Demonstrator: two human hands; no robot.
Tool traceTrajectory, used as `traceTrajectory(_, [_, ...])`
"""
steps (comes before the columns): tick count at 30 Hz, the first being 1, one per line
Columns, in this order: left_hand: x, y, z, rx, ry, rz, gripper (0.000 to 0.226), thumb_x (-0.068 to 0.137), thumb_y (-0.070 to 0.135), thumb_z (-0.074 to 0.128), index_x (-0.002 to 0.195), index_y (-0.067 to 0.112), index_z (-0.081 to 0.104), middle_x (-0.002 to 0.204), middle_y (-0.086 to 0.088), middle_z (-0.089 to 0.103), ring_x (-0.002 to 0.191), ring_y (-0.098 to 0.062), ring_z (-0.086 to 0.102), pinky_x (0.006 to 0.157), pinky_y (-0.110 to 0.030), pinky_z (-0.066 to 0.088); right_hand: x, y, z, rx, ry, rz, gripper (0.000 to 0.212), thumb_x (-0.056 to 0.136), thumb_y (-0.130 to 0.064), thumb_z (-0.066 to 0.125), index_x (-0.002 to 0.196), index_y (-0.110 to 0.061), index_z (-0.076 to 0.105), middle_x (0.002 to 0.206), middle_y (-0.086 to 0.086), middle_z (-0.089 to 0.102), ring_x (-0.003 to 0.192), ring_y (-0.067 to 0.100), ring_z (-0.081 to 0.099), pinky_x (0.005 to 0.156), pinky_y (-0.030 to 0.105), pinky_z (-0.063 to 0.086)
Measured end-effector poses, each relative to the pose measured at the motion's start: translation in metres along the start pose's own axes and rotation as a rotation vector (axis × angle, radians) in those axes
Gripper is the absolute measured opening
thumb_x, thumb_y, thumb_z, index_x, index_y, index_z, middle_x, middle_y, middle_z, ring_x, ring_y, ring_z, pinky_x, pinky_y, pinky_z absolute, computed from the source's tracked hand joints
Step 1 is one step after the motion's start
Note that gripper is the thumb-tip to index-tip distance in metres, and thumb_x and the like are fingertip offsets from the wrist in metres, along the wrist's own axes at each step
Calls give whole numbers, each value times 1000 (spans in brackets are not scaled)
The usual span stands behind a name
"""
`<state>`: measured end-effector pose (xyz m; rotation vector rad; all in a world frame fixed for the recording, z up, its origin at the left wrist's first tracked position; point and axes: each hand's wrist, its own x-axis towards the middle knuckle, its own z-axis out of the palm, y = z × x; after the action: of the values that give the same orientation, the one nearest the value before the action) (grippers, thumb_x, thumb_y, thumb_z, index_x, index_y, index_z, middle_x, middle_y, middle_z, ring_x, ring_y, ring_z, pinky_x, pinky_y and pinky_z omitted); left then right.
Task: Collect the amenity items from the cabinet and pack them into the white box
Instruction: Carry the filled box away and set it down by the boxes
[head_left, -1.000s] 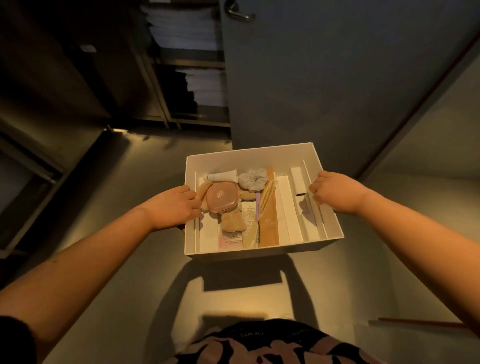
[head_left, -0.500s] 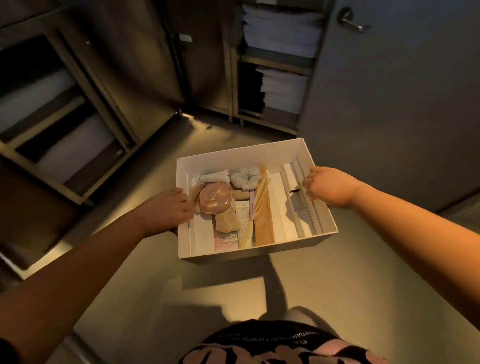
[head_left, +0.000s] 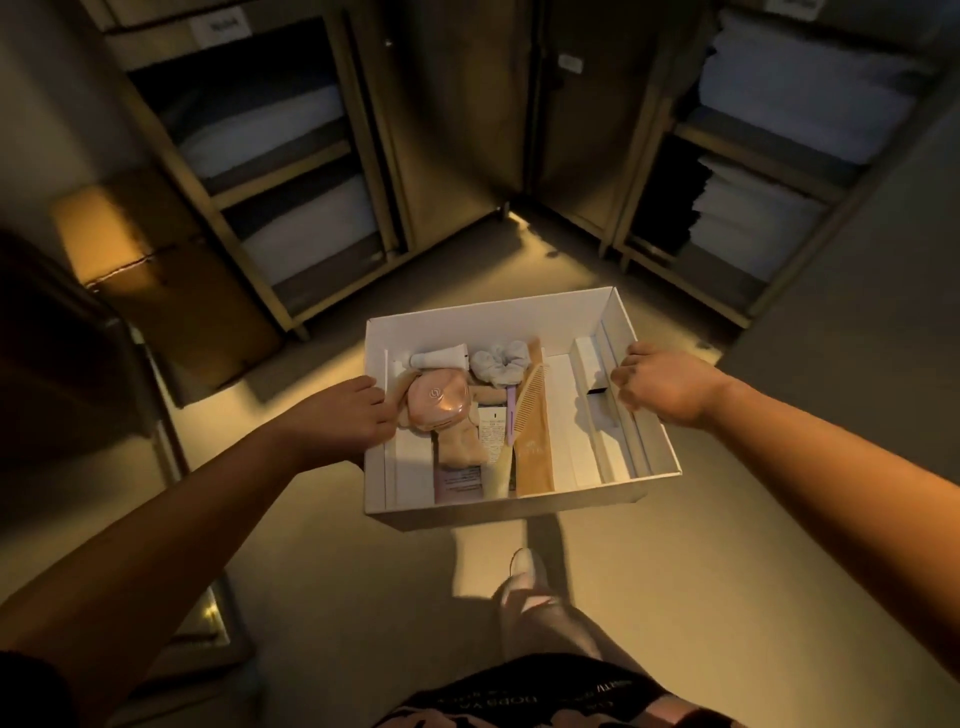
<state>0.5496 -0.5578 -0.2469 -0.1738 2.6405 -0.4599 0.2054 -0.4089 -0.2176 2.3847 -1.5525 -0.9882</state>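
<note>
white box between hands | left hand, right hand clamped on its sides

Bare forearms; dark pink-patterned top; pale shoe.

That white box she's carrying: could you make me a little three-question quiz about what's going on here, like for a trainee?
1. True or false: only one hand holds the white box.
2. Which item lies nearest the left hand? A) the comb B) the pink compact C) the scrunchie
3. Fill in: the open shelves behind the box hold stacks of folded ____.

Key
1. False: the left hand grips the left wall, the right hand the right wall.
2. B
3. Linens, probably towels.
</note>
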Motion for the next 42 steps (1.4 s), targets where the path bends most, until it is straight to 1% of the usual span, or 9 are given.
traceTrajectory(5, [19,-23,3,20,-89,-105,30,89,31,55,117,19,53,120,-3,54,109,-20,47,100,-34,28,53,50,-2,-28,56,-79,24,92,-11,48,112,-16,61,118,1,57,110,20,48,101,26,30])
traceTrajectory(10, [31,-35,1,-44,-149,-231,32,86,27,60,116,18,54,120,-4,55,110,-22,48,102,-35,30,101,94,-8,-111,105,-192,24,91,-13,50,113,-17,61,118,0,58,109,20,50,101,27,31])
traceTrajectory(15, [19,-45,1,-136,-136,-333,32,83,26,65,113,18,58,116,-4,58,107,-21,51,100,-34,32,147,117,-26,-163,192,-306,23,92,-13,49,110,-19,62,114,-1,59,106,19,51,97,26,30])
traceTrajectory(19, [2,-55,11,-138,-197,-391,39,82,25,66,119,16,56,121,-5,56,112,-22,49,102,-36,32,183,116,-38,-155,233,-356,22,89,-13,51,106,-19,63,112,-1,60,104,19,52,96,26,30])
traceTrajectory(22, [-8,-61,21,-143,-247,-406,40,84,23,64,122,15,53,124,-6,54,114,-23,47,103,-36,30,208,112,-50,-171,241,-392,21,86,-15,58,106,-18,64,112,0,60,105,19,52,98,28,32])
traceTrajectory(28, [-31,-78,51,-237,-301,-481,42,85,30,62,124,17,51,127,-5,51,116,-22,44,103,-34,27,264,101,-81,-206,250,-469,21,85,-15,58,106,-17,63,112,1,60,105,20,52,100,30,34])
traceTrajectory(31, [-49,-93,70,-270,-308,-506,41,85,31,61,123,18,50,128,-3,50,115,-20,44,103,-33,26,295,92,-103,-238,259,-483,23,84,-15,61,107,-17,64,113,1,60,106,20,52,101,31,35])
traceTrajectory(36, [-92,-133,107,-300,-299,-545,43,86,32,59,126,18,47,132,-3,48,120,-20,42,106,-34,25,351,71,-154,-225,282,-489,22,86,-17,59,108,-19,64,113,-1,60,106,17,51,97,26,34])
traceTrajectory(42, [-157,-195,152,-290,-272,-552,41,88,34,57,125,18,48,128,-3,50,117,-19,43,104,-33,26,419,36,-219,-274,297,-489,23,89,-13,54,111,-16,61,118,3,58,109,19,50,101,29,32])
